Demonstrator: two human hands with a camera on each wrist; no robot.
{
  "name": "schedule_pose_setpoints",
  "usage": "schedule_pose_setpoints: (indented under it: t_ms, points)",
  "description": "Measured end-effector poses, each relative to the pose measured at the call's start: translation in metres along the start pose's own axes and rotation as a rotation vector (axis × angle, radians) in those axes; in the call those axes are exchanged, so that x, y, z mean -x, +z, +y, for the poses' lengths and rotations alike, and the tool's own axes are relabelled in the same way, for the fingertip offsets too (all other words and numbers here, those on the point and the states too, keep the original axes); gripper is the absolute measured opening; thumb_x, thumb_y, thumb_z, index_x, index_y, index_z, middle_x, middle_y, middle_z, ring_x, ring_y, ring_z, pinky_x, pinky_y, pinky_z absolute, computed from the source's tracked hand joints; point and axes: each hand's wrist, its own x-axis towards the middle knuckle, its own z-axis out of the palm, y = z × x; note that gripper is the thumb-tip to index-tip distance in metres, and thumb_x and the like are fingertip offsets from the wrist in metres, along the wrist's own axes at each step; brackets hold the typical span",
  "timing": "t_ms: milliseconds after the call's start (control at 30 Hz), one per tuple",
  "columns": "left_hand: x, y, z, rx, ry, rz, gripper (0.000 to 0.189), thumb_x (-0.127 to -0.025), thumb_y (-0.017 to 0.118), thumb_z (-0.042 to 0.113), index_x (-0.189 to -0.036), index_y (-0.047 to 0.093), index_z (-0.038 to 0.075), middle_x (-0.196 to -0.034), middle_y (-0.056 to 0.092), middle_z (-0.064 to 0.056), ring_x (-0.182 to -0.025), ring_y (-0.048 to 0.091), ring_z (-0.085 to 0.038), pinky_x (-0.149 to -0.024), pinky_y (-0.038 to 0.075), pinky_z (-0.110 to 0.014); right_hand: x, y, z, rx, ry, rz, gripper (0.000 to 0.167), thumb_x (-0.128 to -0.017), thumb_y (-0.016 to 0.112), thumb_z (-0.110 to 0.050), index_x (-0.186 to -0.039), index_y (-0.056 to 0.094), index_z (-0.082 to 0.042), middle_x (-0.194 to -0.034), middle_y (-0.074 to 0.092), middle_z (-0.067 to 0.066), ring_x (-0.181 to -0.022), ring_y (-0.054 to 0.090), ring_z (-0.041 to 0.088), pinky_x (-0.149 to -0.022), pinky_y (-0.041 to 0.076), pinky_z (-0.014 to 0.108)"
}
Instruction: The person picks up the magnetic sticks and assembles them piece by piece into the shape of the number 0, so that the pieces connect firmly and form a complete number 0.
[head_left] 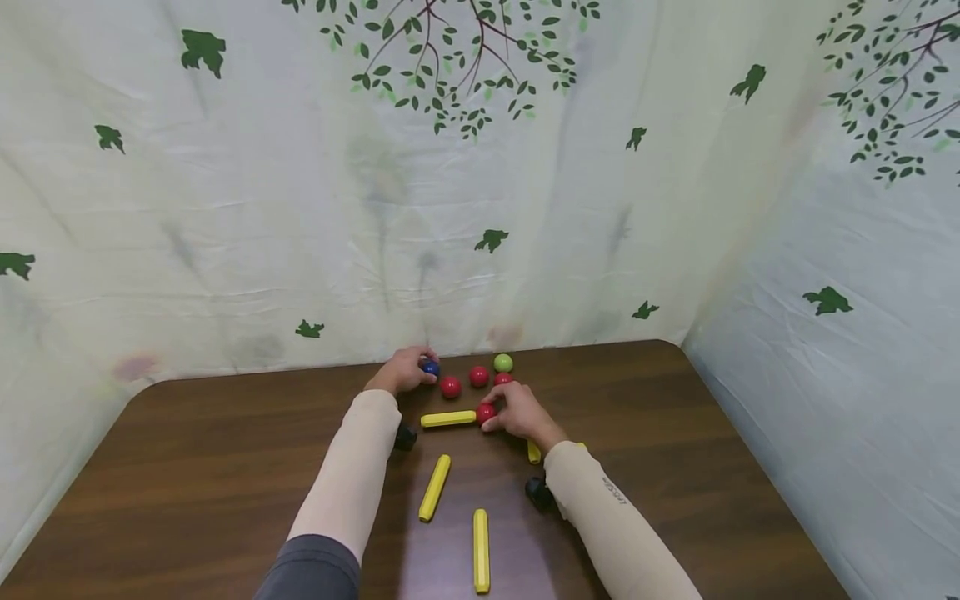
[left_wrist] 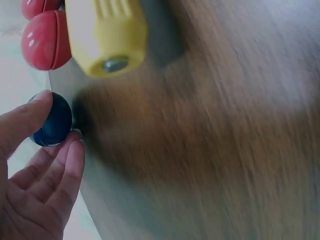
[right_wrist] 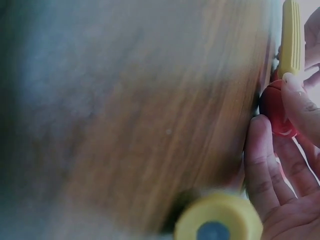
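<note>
My left hand (head_left: pixel 402 372) pinches a blue ball (head_left: pixel 431 368) between thumb and fingertips near the table's far edge. In the left wrist view that blue ball (left_wrist: pixel 59 120) is close over the wood. My right hand (head_left: pixel 522 414) holds a red ball (head_left: pixel 485 413) right at the right end of a yellow rod (head_left: pixel 447 418) lying crosswise. The right wrist view shows the thumb and fingers around this red ball (right_wrist: pixel 272 106), with the ribbed rod (right_wrist: pixel 291 40) against it. A grey round tip (left_wrist: pixel 116 63) shows in the end of a yellow rod (left_wrist: pixel 107 35) in the left wrist view.
Between the hands lie red balls (head_left: pixel 451 387) and a light green ball (head_left: pixel 503 362) near the back edge. Nearer me are two yellow rods (head_left: pixel 435 488) (head_left: pixel 481 551); another (head_left: pixel 534 452) is partly behind the right wrist. A leaf-patterned cloth (head_left: pixel 420 275) hangs behind the brown table (head_left: pixel 247 442).
</note>
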Motion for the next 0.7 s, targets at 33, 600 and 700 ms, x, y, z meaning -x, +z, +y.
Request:
schedule_pose_setpoints:
  t_ms: [33,600,700]
  points:
    - [0.002,-0.001,0.000,-0.011,0.001,0.002,0.032,-0.091,0.066,0.012,-0.120,0.058,0.001,-0.123,0.057,-0.022,-0.111,0.052,-0.034,-0.098,0.041,-0.046,0.000,0.000,0.000,0.000,-0.004,-0.003,0.034,-0.071,0.086,-0.012,-0.102,0.073,-0.008,-0.100,0.068,0.002,-0.096,0.058,0.020,-0.086,0.049,0.036]
    - [0.052,-0.008,-0.021,0.012,0.055,0.033,0.030,-0.086,0.071,0.013,-0.112,0.062,0.002,-0.113,0.062,-0.019,-0.104,0.057,-0.032,-0.088,0.049,-0.045,-0.005,0.001,-0.001,0.039,-0.001,-0.047,0.035,-0.071,0.086,-0.017,-0.103,0.074,-0.009,-0.101,0.067,0.002,-0.098,0.055,0.021,-0.085,0.048,0.034]
    - [0.057,-0.005,-0.021,0.038,0.096,0.041,0.032,-0.084,0.073,0.012,-0.113,0.063,0.001,-0.111,0.063,-0.019,-0.103,0.058,-0.032,-0.088,0.049,-0.045,-0.004,-0.003,0.001,0.037,0.011,-0.024,0.035,-0.071,0.086,-0.015,-0.103,0.074,-0.009,-0.102,0.066,0.003,-0.098,0.055,0.021,-0.085,0.048,0.035]
